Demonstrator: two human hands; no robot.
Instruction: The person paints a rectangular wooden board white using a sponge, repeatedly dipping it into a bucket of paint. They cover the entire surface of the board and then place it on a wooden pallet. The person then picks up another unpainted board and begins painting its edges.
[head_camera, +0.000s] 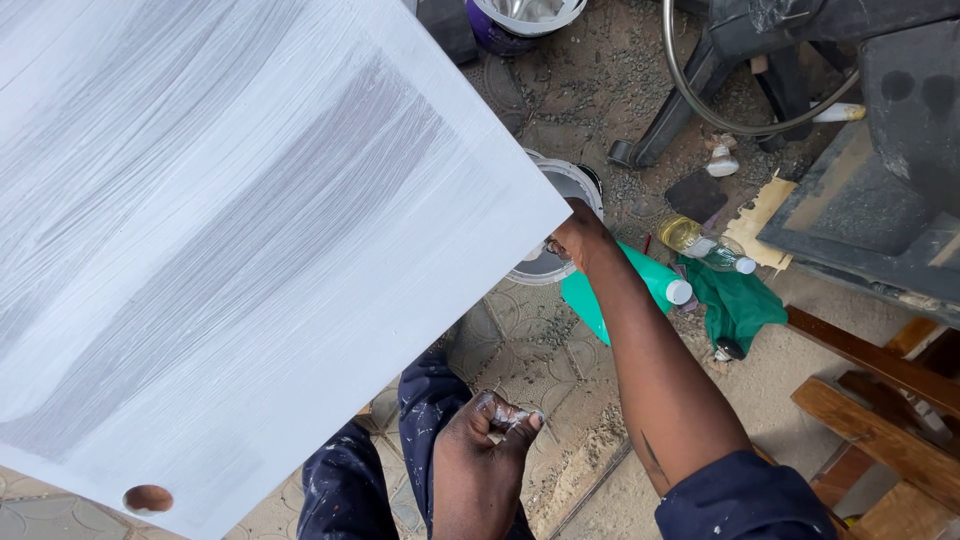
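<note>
White-painted board (230, 230) nearest, right hand's grip (575, 235) beyond its edge, over paint bucket (575, 185).

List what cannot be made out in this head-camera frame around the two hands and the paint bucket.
- Right hand: its fingers reach down at the white paint bucket; the white-painted flat board covers them, so any tool or grip is hidden.
- Bucket: its left half is behind the board corner.
- Left hand: paint-smeared, curled; palm side faces away.
- Green plastic bottle with white cap: partly behind the right forearm.
</note>
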